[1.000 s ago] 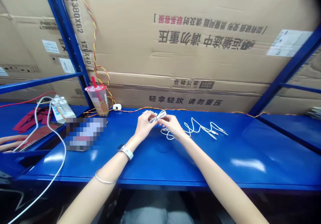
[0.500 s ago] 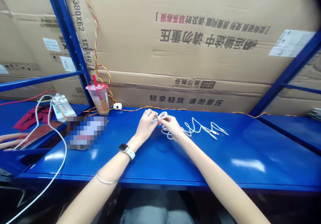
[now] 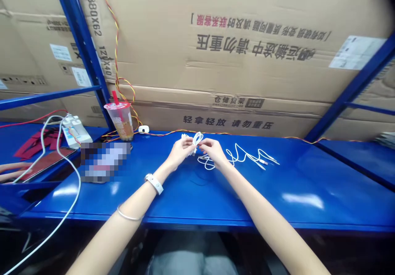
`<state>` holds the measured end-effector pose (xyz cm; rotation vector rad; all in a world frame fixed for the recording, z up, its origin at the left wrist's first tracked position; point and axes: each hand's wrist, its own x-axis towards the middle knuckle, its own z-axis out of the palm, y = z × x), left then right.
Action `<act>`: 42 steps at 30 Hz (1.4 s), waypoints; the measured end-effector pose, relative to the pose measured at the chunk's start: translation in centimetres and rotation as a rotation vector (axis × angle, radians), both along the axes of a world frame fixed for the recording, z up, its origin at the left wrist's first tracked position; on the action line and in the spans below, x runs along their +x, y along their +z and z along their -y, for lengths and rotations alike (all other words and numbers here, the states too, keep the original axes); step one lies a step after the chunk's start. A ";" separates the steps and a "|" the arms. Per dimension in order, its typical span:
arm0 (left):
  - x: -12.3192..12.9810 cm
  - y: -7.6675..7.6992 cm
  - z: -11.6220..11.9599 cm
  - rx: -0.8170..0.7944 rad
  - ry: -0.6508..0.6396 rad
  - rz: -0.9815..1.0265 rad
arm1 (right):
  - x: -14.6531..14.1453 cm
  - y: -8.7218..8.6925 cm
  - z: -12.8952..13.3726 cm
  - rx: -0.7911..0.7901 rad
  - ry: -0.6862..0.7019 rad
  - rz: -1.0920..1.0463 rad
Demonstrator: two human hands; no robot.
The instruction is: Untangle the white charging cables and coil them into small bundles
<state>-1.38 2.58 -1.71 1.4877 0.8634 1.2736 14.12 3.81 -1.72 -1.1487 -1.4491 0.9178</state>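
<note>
Two grips on one cable: your left grip [image 3: 180,153] is closed on a looped white cable [image 3: 196,140], and your right grip [image 3: 214,151] pinches it from the other side. Its loose length [image 3: 247,156] lies on the blue desk [image 3: 293,188] to the right of your hands, well apart from a plastic cup [image 3: 120,121].

The white cable [image 3: 246,156] passes out of sight behind the fingers [image 3: 207,142], and its plug tips [image 3: 263,164] to their right are too small to tell. Well left of them, a flat object [image 3: 105,162] is blurred, and another person's hand [image 3: 15,171] is cut off by the picture's edge.
</note>
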 end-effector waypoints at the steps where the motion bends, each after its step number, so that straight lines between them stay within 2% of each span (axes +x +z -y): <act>1: 0.1 0.0 0.0 -0.070 -0.033 0.057 | 0.1 -0.1 -0.1 0.008 -0.004 0.017; 8: -0.4 0.3 -0.3 -0.335 -0.218 0.381 | -0.2 0.5 0.6 0.017 0.136 -0.006; 13: -0.7 0.9 -0.3 -0.388 -0.301 0.441 | 0.0 1.0 0.6 0.054 0.157 0.065; 15: -1.0 1.7 -0.2 -0.369 -0.279 0.496 | 0.9 1.2 0.1 0.086 0.084 0.127; 18: -2.2 2.7 -0.2 -0.288 -0.147 0.635 | 2.7 1.4 -0.8 0.094 -0.066 0.167; 20: -3.0 3.0 -0.4 -0.225 -0.027 0.608 | 3.7 1.6 -1.1 0.083 -0.108 0.144; 22: -3.3 2.9 -0.4 -0.249 0.038 0.480 | 4.0 1.9 -1.0 0.092 -0.104 0.122; 24: -3.0 2.4 -0.3 -0.328 0.023 0.342 | 3.7 2.1 -0.7 0.130 -0.072 0.111; 26: -2.3 1.9 -0.1 -0.397 -0.045 0.270 | 3.0 2.2 -0.4 0.180 -0.019 0.104; 32: -1.2 1.2 0.2 -0.414 -0.284 0.428 | 2.2 2.7 0.2 0.210 0.086 0.095; 37: -2.0 2.1 0.5 -0.403 -0.385 0.491 | 3.2 4.1 1.0 0.043 0.278 -0.002; 42: -2.2 2.6 1.2 -0.385 -0.431 0.347 | 4.4 5.1 1.7 -0.117 0.488 0.024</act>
